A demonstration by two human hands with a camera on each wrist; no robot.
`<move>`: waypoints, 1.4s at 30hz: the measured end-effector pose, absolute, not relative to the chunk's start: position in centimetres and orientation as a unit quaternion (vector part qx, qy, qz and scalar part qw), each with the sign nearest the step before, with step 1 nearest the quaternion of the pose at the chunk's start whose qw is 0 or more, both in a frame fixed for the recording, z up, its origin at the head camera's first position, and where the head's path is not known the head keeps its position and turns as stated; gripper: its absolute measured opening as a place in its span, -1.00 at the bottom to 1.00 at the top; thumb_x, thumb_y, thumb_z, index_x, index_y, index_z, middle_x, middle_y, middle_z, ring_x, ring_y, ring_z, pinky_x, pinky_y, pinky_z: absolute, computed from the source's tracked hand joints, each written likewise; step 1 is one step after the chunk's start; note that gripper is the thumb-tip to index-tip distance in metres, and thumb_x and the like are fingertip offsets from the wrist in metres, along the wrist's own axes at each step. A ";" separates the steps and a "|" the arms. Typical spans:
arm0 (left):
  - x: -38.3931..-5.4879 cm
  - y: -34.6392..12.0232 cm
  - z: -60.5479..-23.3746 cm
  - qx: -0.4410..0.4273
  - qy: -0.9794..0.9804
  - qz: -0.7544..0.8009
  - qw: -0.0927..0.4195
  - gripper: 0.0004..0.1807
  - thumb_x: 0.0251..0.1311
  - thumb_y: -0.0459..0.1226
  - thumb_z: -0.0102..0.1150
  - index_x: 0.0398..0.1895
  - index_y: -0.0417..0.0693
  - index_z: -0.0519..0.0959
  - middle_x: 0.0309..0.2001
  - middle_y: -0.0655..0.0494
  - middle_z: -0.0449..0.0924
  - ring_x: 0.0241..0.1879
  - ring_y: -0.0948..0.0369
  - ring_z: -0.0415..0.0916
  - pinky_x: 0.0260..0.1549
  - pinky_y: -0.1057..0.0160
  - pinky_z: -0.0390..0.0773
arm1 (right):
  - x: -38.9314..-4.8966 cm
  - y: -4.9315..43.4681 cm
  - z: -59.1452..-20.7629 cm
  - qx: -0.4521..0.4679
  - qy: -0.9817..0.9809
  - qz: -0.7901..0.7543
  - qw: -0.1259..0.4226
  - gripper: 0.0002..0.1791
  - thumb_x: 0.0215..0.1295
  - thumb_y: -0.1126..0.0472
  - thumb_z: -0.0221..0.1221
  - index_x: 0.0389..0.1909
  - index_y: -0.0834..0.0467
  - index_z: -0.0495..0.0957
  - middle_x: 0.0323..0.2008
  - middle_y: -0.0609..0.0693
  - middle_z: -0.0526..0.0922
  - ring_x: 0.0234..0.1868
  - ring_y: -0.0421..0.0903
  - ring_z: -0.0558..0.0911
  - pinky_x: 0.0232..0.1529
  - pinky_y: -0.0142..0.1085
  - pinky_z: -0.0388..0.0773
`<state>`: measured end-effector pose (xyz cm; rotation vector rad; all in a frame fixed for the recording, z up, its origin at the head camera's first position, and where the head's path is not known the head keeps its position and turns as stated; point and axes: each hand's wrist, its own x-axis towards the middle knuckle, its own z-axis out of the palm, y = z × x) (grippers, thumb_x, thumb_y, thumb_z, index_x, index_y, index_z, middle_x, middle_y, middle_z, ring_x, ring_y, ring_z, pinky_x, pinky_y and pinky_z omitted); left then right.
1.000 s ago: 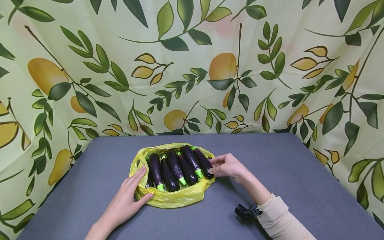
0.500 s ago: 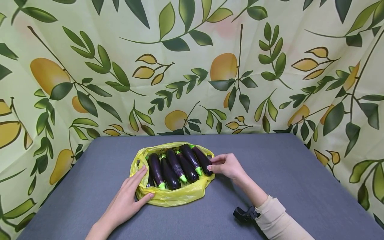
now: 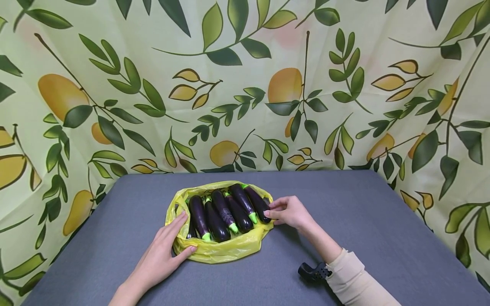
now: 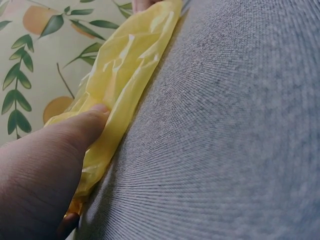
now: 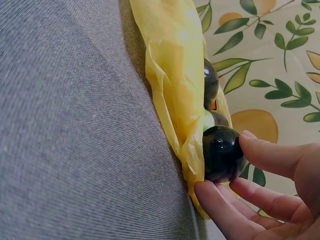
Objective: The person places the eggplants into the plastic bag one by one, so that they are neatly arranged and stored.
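Observation:
A yellow plastic bag lies with its mouth open, holding several glossy dark purple eggplants with bright green caps, side by side. My left hand rests on the bag's left side, fingers fairly straight along the rim and thumb spread toward the near edge. That thumb presses the yellow film in the left wrist view. At the bag's right end, my right hand holds the rounded end of the rightmost eggplant, thumb on one side and fingers on the other. This eggplant is still among the others inside the bag.
The bag sits on a table with a grey-blue cloth. Behind it hangs a curtain printed with leaves and orange fruit. A black strap-like device is at the right wrist beside a cream sleeve.
Since a second ago, the bag's near edge and the eggplants have shifted very slightly away from me, and my right thumb has edged left. Over the last half second almost nothing moves.

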<state>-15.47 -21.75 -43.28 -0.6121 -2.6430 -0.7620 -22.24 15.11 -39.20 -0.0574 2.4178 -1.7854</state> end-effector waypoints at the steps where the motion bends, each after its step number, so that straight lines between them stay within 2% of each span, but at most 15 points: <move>1: -15.5 -21.7 -43.3 -0.215 -0.925 -0.267 0.162 -0.09 0.17 0.13 0.32 0.51 0.02 0.21 0.49 0.04 0.14 0.28 -0.01 0.23 0.12 -0.23 0.31 | -22.3 15.1 -39.2 -0.019 0.801 -0.594 0.069 -0.71 0.11 0.33 0.43 -0.21 0.40 0.62 -0.37 0.12 0.67 -0.38 0.00 0.68 -0.34 -0.14 0.67; 11: -15.5 -21.8 -43.2 -0.228 -0.919 -0.269 0.176 -0.08 0.14 0.08 0.37 0.51 0.01 0.21 0.49 0.04 0.13 0.31 -0.06 0.13 0.09 -0.27 0.31 | -22.4 15.2 -39.1 -0.014 0.813 -0.579 0.065 -0.71 0.08 0.27 0.46 -0.24 0.34 0.64 -0.39 0.07 0.69 -0.38 -0.04 0.67 -0.37 -0.14 0.67; 16: -15.5 -22.0 -43.3 -0.237 -0.912 -0.268 0.198 -0.08 0.10 0.01 0.43 0.49 -0.01 0.24 0.50 0.04 0.10 0.33 -0.15 0.05 0.08 -0.31 0.24 | -22.1 15.3 -38.8 -0.011 0.820 -0.567 0.078 -0.69 0.05 0.25 0.48 -0.27 0.33 0.63 -0.43 0.07 0.70 -0.41 0.00 0.69 -0.42 -0.14 0.67; 22: -15.6 -22.0 -43.3 -0.237 -0.911 -0.261 0.214 -0.10 0.07 0.01 0.44 0.46 -0.03 0.28 0.49 -0.04 0.07 0.33 -0.17 0.02 0.06 -0.41 0.15 | -21.9 15.5 -38.3 -0.012 0.822 -0.562 0.093 -0.68 0.05 0.23 0.48 -0.27 0.33 0.63 -0.43 0.07 0.70 -0.41 0.01 0.70 -0.42 -0.13 0.67; 28: -15.5 -22.0 -43.2 -0.228 -0.912 -0.271 0.208 -0.07 0.05 0.04 0.44 0.47 -0.03 0.28 0.50 -0.02 0.04 0.35 -0.19 -0.01 0.11 -0.42 0.08 | -22.0 15.8 -37.9 -0.015 0.819 -0.568 0.077 -0.73 0.05 0.25 0.48 -0.32 0.32 0.65 -0.44 0.06 0.68 -0.40 0.01 0.65 -0.40 -0.12 0.66; 35: -15.3 -22.0 -43.0 -0.211 -0.918 -0.281 0.185 -0.07 0.09 0.10 0.39 0.48 -0.04 0.26 0.52 0.03 0.00 0.39 -0.18 -0.06 0.09 -0.46 0.11 | -22.1 16.2 -37.5 -0.003 0.823 -0.563 0.073 -0.72 0.07 0.19 0.48 -0.33 0.30 0.67 -0.40 0.09 0.67 -0.38 0.02 0.66 -0.35 -0.11 0.67; 42: -15.3 -21.8 -42.7 -0.196 -0.919 -0.287 0.183 -0.12 0.16 0.08 0.34 0.46 -0.10 0.26 0.53 0.04 -0.02 0.40 -0.14 -0.07 0.11 -0.41 0.15 | -22.0 16.5 -37.1 0.014 0.829 -0.556 0.061 -0.79 0.18 0.20 0.37 -0.31 0.30 0.69 -0.30 0.10 0.67 -0.33 0.05 0.67 -0.32 -0.12 0.67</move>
